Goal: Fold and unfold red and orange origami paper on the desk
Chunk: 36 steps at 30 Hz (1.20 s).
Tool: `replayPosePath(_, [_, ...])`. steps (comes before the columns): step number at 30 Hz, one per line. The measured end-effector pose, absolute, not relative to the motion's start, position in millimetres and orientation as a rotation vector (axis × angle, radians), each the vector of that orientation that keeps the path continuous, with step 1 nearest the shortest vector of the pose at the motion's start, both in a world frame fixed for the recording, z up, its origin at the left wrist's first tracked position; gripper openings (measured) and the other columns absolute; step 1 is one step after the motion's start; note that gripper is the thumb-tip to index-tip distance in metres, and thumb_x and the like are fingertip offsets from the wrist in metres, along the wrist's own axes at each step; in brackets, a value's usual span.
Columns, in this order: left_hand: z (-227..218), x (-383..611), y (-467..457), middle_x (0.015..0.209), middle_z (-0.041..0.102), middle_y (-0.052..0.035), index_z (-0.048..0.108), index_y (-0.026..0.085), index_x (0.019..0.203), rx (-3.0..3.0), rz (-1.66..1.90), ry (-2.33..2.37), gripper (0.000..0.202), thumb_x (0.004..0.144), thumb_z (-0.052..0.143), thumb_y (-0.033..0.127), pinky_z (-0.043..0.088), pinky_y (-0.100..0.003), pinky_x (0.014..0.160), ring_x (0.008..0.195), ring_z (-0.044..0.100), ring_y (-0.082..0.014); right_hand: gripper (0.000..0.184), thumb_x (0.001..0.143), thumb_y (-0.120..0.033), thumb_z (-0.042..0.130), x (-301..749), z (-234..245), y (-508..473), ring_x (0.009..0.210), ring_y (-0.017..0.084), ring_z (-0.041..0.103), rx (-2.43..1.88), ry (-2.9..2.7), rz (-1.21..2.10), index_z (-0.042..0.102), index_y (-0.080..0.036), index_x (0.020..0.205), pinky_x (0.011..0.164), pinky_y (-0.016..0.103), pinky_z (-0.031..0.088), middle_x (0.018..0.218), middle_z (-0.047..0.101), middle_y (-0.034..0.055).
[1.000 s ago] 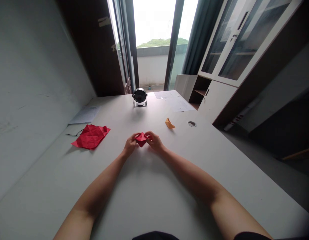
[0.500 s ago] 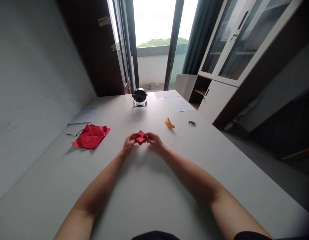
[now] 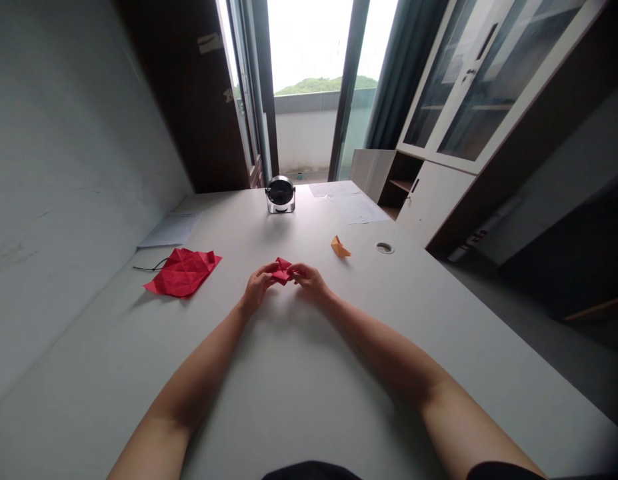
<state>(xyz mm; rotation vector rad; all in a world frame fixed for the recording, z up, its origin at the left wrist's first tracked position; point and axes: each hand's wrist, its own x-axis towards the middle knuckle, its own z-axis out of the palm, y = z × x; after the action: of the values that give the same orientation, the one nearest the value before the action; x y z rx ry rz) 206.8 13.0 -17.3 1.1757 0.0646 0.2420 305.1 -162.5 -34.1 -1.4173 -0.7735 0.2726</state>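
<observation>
A small folded piece of red paper (image 3: 281, 272) is held just above the table between both hands. My left hand (image 3: 259, 285) is closed on its left corner, thumb and fingers pinching the edge. My right hand (image 3: 307, 279) pinches the opposite corner on the right. Creases and layered flaps show on the paper's face; its underside is hidden. Beyond my right hand an orange folded paper boat (image 3: 340, 247) rests on the table. Off to the left lies a larger creased red paper sheet (image 3: 185, 273), partly raised, with a thin black cord (image 3: 149, 269) beside it.
The white table (image 3: 309, 373) meets a wall on the left. At its far end stands a round black device on a silver stand (image 3: 281, 195). Paper sheets (image 3: 359, 207) lie at the far right, others (image 3: 169, 230) at the left. A round cable hole (image 3: 385, 248) is near the right edge.
The red folded paper has tilted and shifted slightly away from me, showing a different side of its flaps. Both hands keep their hold, the left fingers moving a little.
</observation>
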Motion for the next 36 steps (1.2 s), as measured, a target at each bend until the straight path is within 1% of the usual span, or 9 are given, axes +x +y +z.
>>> replayPosePath(7, [-19, 207, 9, 0.115, 0.072, -0.0123, 0.069, 0.013, 0.117, 1.253, 0.218, 0.045, 0.050, 0.068, 0.063, 0.017, 0.050, -0.042, 0.095, 0.103, 0.067, -0.0253, 0.023, 0.078, -0.030, 0.063, 301, -28, -166, 0.077, 0.017, 0.065, -1.463, -0.801, 0.230, 0.068, -0.018, 0.097, 0.074, 0.030, 0.052, 0.090, 0.072, 0.0049])
replayPosePath(12, [-22, 207, 9, 0.116, 0.072, -0.0130, 0.070, 0.015, 0.118, 1.355, 0.230, 0.071, 0.046, 0.075, 0.072, 0.032, 0.053, -0.034, 0.083, 0.099, 0.068, -0.0247, 0.025, 0.081, -0.041, 0.066, 300, -25, -168, 0.077, 0.018, 0.064, -1.518, -0.802, 0.211, 0.067, -0.018, 0.093, 0.074, 0.030, 0.050, 0.086, 0.071, 0.0046])
replayPosePath(16, [-26, 206, 10, 0.105, 0.074, -0.0131, 0.072, 0.012, 0.113, 1.407, 0.239, 0.110, 0.050, 0.079, 0.072, 0.049, 0.054, -0.032, 0.073, 0.089, 0.069, -0.0232, 0.029, 0.084, -0.046, 0.064, 301, -29, -168, 0.071, 0.017, 0.061, -1.579, -0.787, 0.200, 0.067, -0.017, 0.085, 0.069, 0.029, 0.048, 0.077, 0.069, 0.0031])
replayPosePath(19, [-29, 206, 10, 0.098, 0.075, -0.0119, 0.072, 0.012, 0.110, 1.410, 0.227, 0.117, 0.052, 0.078, 0.074, 0.052, 0.054, -0.031, 0.071, 0.084, 0.069, -0.0217, 0.032, 0.085, -0.049, 0.063, 301, -34, -166, 0.069, 0.017, 0.061, -1.560, -0.773, 0.226, 0.064, -0.017, 0.083, 0.068, 0.029, 0.049, 0.074, 0.068, 0.0023])
replayPosePath(23, [-27, 207, 7, 0.098, 0.074, -0.0114, 0.069, 0.013, 0.114, 1.380, 0.229, 0.091, 0.052, 0.077, 0.075, 0.049, 0.055, -0.030, 0.067, 0.082, 0.069, -0.0211, 0.034, 0.083, -0.052, 0.066, 302, -39, -163, 0.068, 0.016, 0.061, -1.519, -0.741, 0.203, 0.060, -0.020, 0.090, 0.068, 0.030, 0.051, 0.075, 0.066, 0.0005])
replayPosePath(27, [-23, 207, 5, 0.099, 0.074, -0.0105, 0.060, 0.016, 0.131, 1.371, 0.211, 0.065, 0.062, 0.079, 0.074, 0.046, 0.055, -0.031, 0.070, 0.083, 0.069, -0.0216, 0.039, 0.082, -0.054, 0.066, 303, -40, -163, 0.065, 0.015, 0.060, -1.529, -0.727, 0.202, 0.057, -0.022, 0.104, 0.065, 0.029, 0.051, 0.070, 0.063, -0.0031])
replayPosePath(30, [-22, 208, 5, 0.095, 0.074, -0.0083, 0.059, 0.016, 0.133, 1.363, 0.248, 0.081, 0.064, 0.078, 0.075, 0.045, 0.056, -0.034, 0.076, 0.082, 0.069, -0.0203, 0.041, 0.083, -0.052, 0.065, 303, -39, -164, 0.061, 0.014, 0.056, -1.525, -0.739, 0.209, 0.058, -0.022, 0.109, 0.061, 0.026, 0.048, 0.066, 0.060, -0.0047])
replayPosePath(33, [-25, 210, 5, 0.102, 0.074, -0.0097, 0.064, 0.016, 0.128, 1.350, 0.278, 0.095, 0.059, 0.078, 0.076, 0.044, 0.055, -0.036, 0.082, 0.086, 0.069, -0.0209, 0.035, 0.085, -0.052, 0.063, 302, -38, -165, 0.059, 0.013, 0.053, -1.569, -0.752, 0.198, 0.063, -0.020, 0.096, 0.058, 0.025, 0.045, 0.064, 0.059, -0.0030])
replayPosePath(36, [-29, 211, 5, 0.106, 0.074, -0.0105, 0.069, 0.015, 0.120, 1.369, 0.285, 0.116, 0.054, 0.077, 0.076, 0.046, 0.055, -0.036, 0.082, 0.089, 0.069, -0.0223, 0.033, 0.086, -0.051, 0.061, 301, -37, -165, 0.058, 0.013, 0.051, -1.619, -0.757, 0.177, 0.064, -0.018, 0.085, 0.056, 0.025, 0.042, 0.064, 0.059, -0.0015])
